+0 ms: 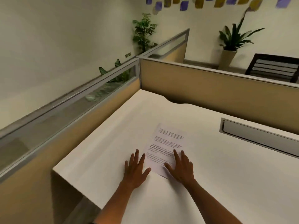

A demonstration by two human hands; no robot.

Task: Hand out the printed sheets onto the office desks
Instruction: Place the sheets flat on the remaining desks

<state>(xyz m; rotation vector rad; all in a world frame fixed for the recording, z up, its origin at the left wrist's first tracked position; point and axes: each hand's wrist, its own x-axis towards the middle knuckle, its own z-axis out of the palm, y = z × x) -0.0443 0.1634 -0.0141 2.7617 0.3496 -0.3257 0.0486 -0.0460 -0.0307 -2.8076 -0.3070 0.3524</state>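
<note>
One printed sheet [166, 143] with several blocks of text lies flat on the white desk [226, 183], a little tilted. My left hand [135, 168] rests palm down on the desk at the sheet's near left edge, fingers spread, its thumb at the paper's corner. My right hand [182, 167] lies flat on the sheet's near right part, fingers spread over the text. Neither hand grips anything. No other sheets are in view.
Tan cubicle partitions [210, 88] with a glass strip on the left one [64, 109] close off the desk's left and far sides. A grey cable slot [258, 136] sits in the desk at right. Potted plants [233, 39] and a dark chair [273, 67] stand beyond the partition.
</note>
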